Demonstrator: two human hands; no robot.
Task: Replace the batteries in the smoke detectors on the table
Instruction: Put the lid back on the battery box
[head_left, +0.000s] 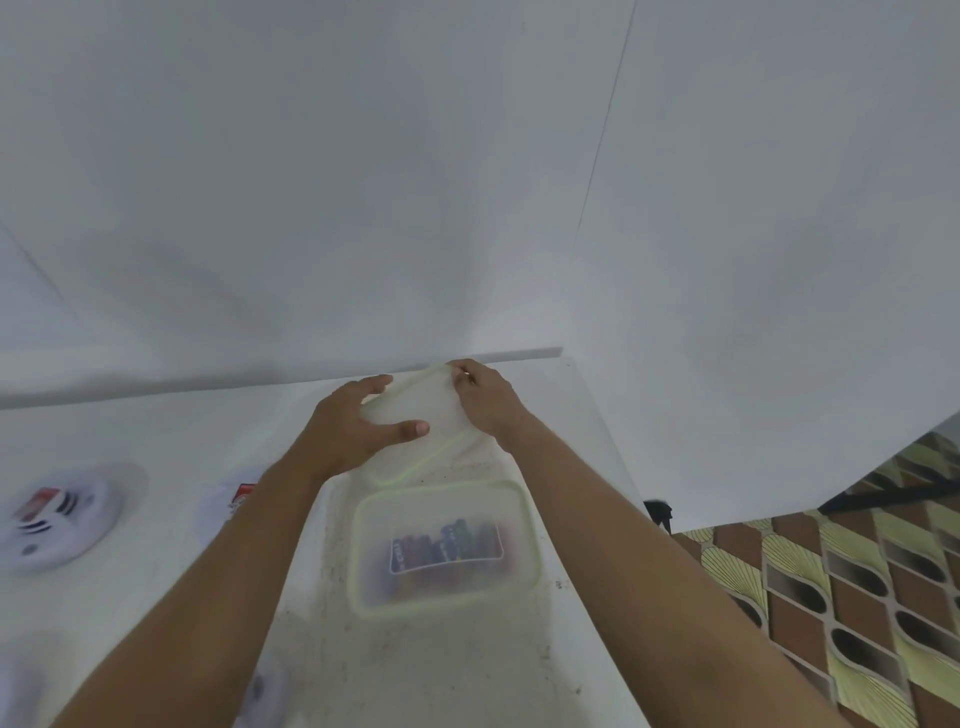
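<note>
We hold the lid (439, 410) at 12 o'clock of the container (525, 501), exposing the batteries (447, 551). The left hand (353, 431) grips its edge with spread fingers, and the right hand (485, 400) pinches its corner. A smoke detector (57, 519) lies at 9 o'clock.

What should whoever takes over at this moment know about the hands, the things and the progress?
Left hand and right hand both hold the lid, off the box and just beyond it.
Batteries lie in the open box on the table.
One detector sits at far left; a second detector is half hidden by the left forearm.
Done: box opened.
Left: put the lid down, take batteries, swap them in each detector. Blur hides whether any is opened.
</note>
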